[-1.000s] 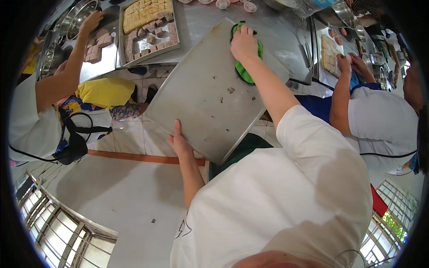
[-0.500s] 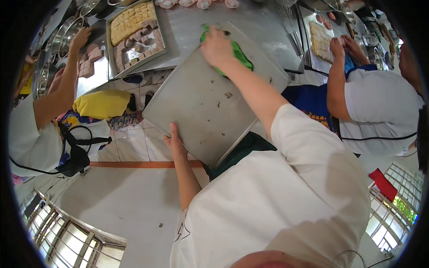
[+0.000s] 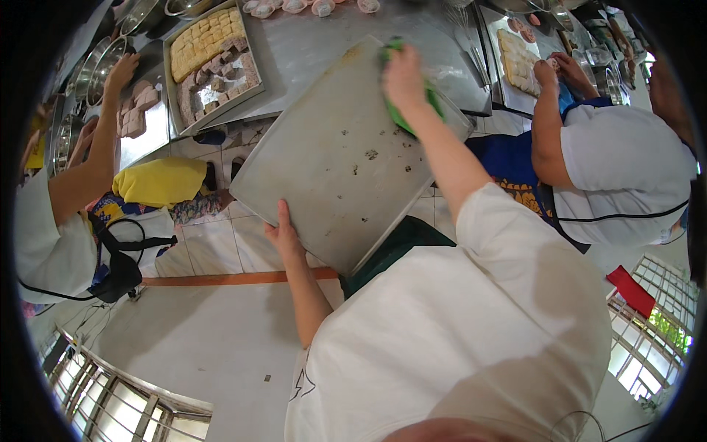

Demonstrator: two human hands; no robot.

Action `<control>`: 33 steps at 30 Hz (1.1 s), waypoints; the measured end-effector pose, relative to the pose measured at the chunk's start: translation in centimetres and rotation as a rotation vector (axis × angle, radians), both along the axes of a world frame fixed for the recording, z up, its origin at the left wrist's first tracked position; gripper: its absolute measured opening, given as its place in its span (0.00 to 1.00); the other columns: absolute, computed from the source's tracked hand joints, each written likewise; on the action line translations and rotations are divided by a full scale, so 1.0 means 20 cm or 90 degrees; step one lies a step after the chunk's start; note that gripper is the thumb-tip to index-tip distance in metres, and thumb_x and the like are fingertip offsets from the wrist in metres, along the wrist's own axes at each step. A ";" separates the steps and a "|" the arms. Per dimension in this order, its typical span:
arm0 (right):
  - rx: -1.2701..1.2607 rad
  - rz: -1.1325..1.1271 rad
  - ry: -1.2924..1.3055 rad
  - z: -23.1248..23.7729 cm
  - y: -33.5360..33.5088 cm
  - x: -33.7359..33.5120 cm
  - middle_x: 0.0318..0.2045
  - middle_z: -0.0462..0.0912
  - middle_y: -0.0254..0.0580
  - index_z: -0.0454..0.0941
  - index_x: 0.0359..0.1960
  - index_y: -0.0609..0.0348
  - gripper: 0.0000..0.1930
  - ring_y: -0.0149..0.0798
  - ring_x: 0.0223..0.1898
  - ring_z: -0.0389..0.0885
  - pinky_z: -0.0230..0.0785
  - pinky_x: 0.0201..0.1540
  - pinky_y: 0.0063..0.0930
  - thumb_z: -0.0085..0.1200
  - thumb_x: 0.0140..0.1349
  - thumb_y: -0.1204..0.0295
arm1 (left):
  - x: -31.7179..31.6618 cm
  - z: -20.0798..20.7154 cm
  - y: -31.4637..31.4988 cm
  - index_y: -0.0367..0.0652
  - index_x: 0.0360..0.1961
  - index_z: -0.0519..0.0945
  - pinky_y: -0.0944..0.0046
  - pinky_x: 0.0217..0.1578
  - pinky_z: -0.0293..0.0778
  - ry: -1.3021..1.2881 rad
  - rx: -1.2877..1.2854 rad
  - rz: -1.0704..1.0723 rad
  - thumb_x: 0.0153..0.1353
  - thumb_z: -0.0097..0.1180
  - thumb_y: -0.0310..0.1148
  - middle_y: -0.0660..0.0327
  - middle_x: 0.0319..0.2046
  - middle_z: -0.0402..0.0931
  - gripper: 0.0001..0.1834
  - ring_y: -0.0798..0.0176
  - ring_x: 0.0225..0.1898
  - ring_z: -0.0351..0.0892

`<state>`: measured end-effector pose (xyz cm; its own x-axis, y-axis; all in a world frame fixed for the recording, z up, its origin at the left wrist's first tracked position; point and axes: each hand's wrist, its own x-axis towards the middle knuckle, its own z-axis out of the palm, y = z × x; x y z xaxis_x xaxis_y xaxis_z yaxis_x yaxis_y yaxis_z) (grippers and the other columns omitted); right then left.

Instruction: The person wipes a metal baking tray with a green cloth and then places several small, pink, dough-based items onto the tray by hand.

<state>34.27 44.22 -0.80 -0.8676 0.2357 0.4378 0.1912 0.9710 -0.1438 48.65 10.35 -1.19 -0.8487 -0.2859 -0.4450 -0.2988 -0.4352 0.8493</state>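
Note:
A large grey metal baking tray (image 3: 309,177) is tilted in front of me, its far end over the table. My left hand (image 3: 284,234) grips its near left edge, thumb on top and the other fingers hidden beneath. Pressed to the far right part of the tray is my right hand (image 3: 404,79), closed on a green cloth (image 3: 434,101) that hangs out past the wrist. Dark specks and stains (image 3: 371,155) dot the tray's middle, and a brownish patch marks its far corner.
On the steel table (image 3: 309,44) stands a tray of yellow and brown cake squares (image 3: 202,55). A whisk (image 3: 465,33) lies at the right. One person works at my left (image 3: 66,214), another at my right (image 3: 615,155), beside a tray of pale pieces (image 3: 518,62).
My right hand has slid the green cloth to the right across the tray, uncovering the brownish far corner. My left hand keeps its hold on the edge.

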 end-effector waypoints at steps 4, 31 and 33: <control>-0.067 0.144 -0.051 0.02 -0.44 -0.16 0.47 0.70 0.53 0.71 0.45 0.65 0.14 0.50 0.51 0.70 0.68 0.53 0.43 0.49 0.58 0.73 | -0.02 0.03 -0.03 0.32 0.49 0.74 0.65 0.45 0.73 -0.002 -0.054 -0.046 0.58 0.62 0.29 0.55 0.44 0.77 0.20 0.63 0.42 0.77; 0.005 0.079 -0.170 0.07 -0.03 0.02 0.48 0.71 0.42 0.77 0.40 0.63 0.12 0.46 0.52 0.68 0.73 0.46 0.37 0.48 0.54 0.74 | -0.01 0.09 0.00 0.36 0.48 0.74 0.62 0.43 0.76 0.003 -0.005 0.062 0.58 0.63 0.32 0.57 0.43 0.78 0.20 0.63 0.40 0.78; 0.048 0.038 -0.177 0.08 0.16 0.22 0.47 0.72 0.42 0.77 0.40 0.62 0.12 0.46 0.50 0.70 0.72 0.46 0.38 0.50 0.54 0.73 | 0.00 0.08 0.00 0.35 0.48 0.74 0.63 0.43 0.76 -0.008 0.004 0.063 0.58 0.63 0.32 0.57 0.43 0.78 0.19 0.63 0.40 0.78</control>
<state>38.70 47.34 0.77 -0.9682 0.1563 0.1952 0.1552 0.9877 -0.0211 48.64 10.26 0.49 -0.8105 -0.3656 -0.4576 -0.2646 -0.4685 0.8429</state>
